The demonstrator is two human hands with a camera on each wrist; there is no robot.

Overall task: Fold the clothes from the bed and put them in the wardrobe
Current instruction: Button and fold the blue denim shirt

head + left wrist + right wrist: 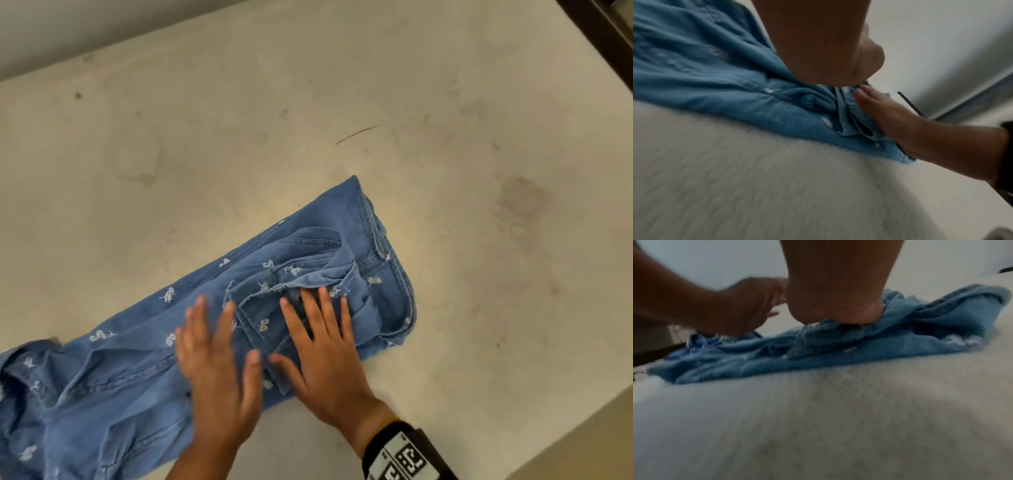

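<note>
Lower left of the head view: the collar end of the denim shirt (113,370) spills toward the frame edge, loose & rumpled, not yet folded. The rest runs diagonally up to the frame centre across the bed (308,102), a pale mattress w/ faint stains.

Left hand (219,370) sits flat on the shirt's mid-section, fingers straight & spread wide, gripping nothing; it's blurred. Just right of it, right hand (322,349) presses palm-down on the tucked sleeve and cuff, fingers also splayed, holding nothing.

Risk, as I judge it: the bunched layers under the right hand look thick & springy, so lifting that palm could let the sleeve flop open. The loose collar end may drag or slide off the bed edge if the shirt is tugged.

Shirt lies directly under both palms, folded part extending past the fingertips to centre right. No wardrobe in view.
</note>
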